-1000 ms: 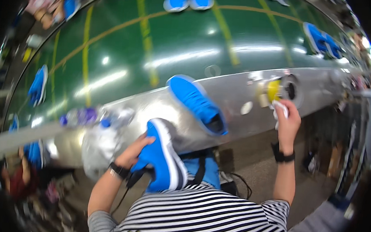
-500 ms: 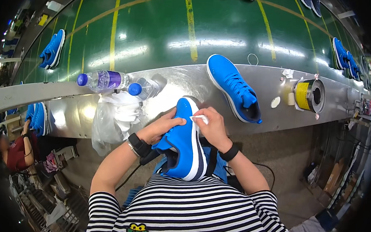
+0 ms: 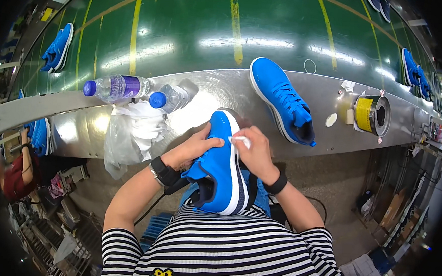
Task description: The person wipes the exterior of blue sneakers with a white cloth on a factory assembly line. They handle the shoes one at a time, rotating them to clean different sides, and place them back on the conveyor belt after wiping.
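My left hand grips the left side of a bright blue sneaker with a white sole, held toe-up against my chest. My right hand pinches a small white cloth and presses it on the shoe's right edge near the toe. A second blue sneaker lies on the shiny metal ledge just beyond, to the right. Both wrists wear black bands.
Two plastic bottles with blue caps and a crumpled clear bag with white cloths lie on the ledge at left. A yellow tape roll in a holder stands at right. More blue shoes ride the green conveyor belt. Another person works at lower left.
My right hand came back from the tape holder at right with the white cloth and now rubs it on the held shoe. My view has swung left.
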Demonstrator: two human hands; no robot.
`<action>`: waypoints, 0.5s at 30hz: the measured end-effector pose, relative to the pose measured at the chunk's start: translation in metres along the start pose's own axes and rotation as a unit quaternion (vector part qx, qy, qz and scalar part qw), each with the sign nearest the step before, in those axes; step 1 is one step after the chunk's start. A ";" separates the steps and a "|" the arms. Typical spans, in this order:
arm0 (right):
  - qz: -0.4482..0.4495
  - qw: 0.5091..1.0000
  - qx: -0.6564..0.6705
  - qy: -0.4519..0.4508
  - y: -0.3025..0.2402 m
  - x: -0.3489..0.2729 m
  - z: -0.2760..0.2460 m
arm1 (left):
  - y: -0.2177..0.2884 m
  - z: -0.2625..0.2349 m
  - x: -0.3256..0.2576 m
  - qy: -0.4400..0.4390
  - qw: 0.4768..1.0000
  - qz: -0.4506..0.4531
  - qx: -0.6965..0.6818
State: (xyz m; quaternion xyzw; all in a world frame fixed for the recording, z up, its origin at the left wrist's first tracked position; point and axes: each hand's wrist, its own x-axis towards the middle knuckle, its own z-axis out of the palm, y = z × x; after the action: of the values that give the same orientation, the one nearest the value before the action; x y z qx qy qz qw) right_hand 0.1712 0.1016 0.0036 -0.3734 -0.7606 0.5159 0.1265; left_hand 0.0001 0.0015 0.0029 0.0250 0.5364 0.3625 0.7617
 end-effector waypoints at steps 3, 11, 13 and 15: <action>0.003 1.000 0.015 -0.002 0.005 0.004 -0.002 | 0.004 0.005 -0.002 0.010 1.000 -0.002 0.014; 0.027 0.999 0.019 -0.024 0.000 0.005 -0.008 | 0.001 0.002 0.001 0.021 0.999 -0.007 0.029; 0.041 0.998 0.035 -0.028 0.000 -0.005 -0.005 | 0.000 0.001 0.001 0.020 0.999 -0.003 0.027; 0.024 0.999 0.026 -0.012 0.005 0.009 -0.004 | 0.002 0.003 0.002 0.016 1.000 -0.014 0.016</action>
State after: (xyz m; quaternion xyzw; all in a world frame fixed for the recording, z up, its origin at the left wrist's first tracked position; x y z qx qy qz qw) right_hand 0.1698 0.1112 -0.0008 -0.3820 -0.7388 0.5433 0.1142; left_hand 0.0017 0.0051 0.0039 0.0237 0.5549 0.3435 0.7573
